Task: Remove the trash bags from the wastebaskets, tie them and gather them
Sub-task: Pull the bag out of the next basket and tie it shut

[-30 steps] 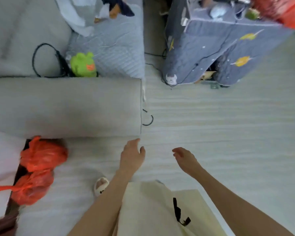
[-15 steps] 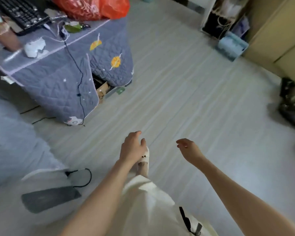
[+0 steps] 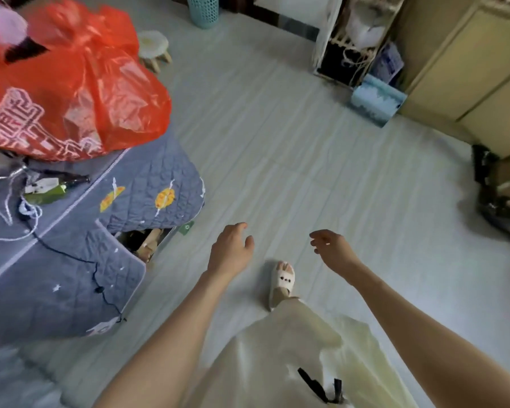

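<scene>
Hands reach out over the pale floor (image 3: 292, 148), both empty: the left hand (image 3: 231, 251) hangs with its fingers loosely curled and its thumb apart from them, touching nothing, and the right hand (image 3: 331, 248) is likewise slack, its fingers bent a little and gripping nothing. Between them, lower down, a foot in a cream slipper (image 3: 282, 279) with a small animal face stands on the floor below the hem of a pale skirt (image 3: 277, 354). A red trash bag (image 3: 71, 92), bunched together at its top, sits on the table (image 3: 56, 260) at the left, well apart from both hands; the table is draped in a grey quilted cover with yellow patches, and the bag's left side is cut off by the frame edge. A teal wastebasket (image 3: 203, 10) stands at the far top, its upper part cut off. Blur hides what the dark heap at the right edge (image 3: 501, 195) is.
</scene>
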The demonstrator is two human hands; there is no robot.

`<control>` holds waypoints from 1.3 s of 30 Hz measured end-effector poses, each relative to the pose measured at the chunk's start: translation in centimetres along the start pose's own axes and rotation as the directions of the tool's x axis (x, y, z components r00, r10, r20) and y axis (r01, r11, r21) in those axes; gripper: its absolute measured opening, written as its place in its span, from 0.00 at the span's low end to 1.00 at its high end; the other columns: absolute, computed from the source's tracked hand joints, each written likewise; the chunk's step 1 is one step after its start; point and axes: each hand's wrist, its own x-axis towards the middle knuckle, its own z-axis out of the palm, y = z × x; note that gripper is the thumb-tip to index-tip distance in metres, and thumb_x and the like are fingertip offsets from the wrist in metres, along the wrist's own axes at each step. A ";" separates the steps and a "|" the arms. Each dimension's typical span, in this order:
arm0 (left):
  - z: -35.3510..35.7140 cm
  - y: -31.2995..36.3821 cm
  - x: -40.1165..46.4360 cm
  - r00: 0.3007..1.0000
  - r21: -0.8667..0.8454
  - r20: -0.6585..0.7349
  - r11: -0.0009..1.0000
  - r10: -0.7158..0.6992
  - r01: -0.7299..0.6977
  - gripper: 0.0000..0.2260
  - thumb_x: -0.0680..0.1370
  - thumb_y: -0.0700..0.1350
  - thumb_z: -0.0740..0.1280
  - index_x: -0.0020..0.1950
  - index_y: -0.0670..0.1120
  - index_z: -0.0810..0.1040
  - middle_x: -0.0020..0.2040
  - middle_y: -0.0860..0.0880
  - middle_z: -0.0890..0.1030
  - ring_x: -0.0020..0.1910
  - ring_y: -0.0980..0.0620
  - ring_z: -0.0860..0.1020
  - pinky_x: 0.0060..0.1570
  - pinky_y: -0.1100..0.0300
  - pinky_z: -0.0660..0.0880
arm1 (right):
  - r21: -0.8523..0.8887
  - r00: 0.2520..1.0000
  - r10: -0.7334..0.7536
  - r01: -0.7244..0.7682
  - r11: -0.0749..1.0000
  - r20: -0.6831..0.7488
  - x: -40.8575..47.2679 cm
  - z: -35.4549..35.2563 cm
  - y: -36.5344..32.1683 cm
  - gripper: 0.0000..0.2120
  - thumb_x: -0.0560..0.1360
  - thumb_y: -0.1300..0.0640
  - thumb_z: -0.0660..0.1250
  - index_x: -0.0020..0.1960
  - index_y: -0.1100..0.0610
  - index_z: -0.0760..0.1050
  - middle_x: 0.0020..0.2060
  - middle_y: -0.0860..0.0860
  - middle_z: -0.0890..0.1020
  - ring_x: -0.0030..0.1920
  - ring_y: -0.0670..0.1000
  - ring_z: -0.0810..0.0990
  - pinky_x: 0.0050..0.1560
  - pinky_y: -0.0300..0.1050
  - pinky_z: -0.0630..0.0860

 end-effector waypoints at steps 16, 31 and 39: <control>-19.5 16.1 43.4 0.982 -0.083 -0.182 0.996 -0.046 0.032 0.18 0.78 0.45 0.59 0.68 0.42 0.69 0.67 0.42 0.72 0.67 0.43 0.69 0.66 0.51 0.66 | -0.129 0.982 -0.181 0.188 0.974 0.063 39.8 -10.4 -32.9 0.15 0.77 0.64 0.56 0.61 0.62 0.74 0.61 0.58 0.78 0.63 0.57 0.75 0.60 0.43 0.69; -44.4 13.8 80.0 0.952 -0.229 -0.247 0.966 -0.180 0.123 0.19 0.79 0.45 0.59 0.69 0.44 0.67 0.68 0.43 0.70 0.67 0.45 0.69 0.67 0.53 0.66 | -0.174 0.962 -0.238 0.259 0.950 0.136 71.8 -6.3 -66.7 0.14 0.77 0.64 0.57 0.59 0.60 0.75 0.58 0.58 0.79 0.54 0.57 0.78 0.48 0.39 0.68; -57.4 10.9 98.7 0.936 -0.218 -0.259 0.959 -0.237 0.183 0.19 0.79 0.47 0.59 0.70 0.46 0.66 0.69 0.44 0.69 0.69 0.45 0.67 0.68 0.51 0.65 | -0.221 0.937 -0.272 0.320 0.922 0.221 88.7 -1.6 -84.1 0.15 0.77 0.62 0.56 0.61 0.58 0.74 0.59 0.57 0.79 0.55 0.57 0.78 0.48 0.39 0.68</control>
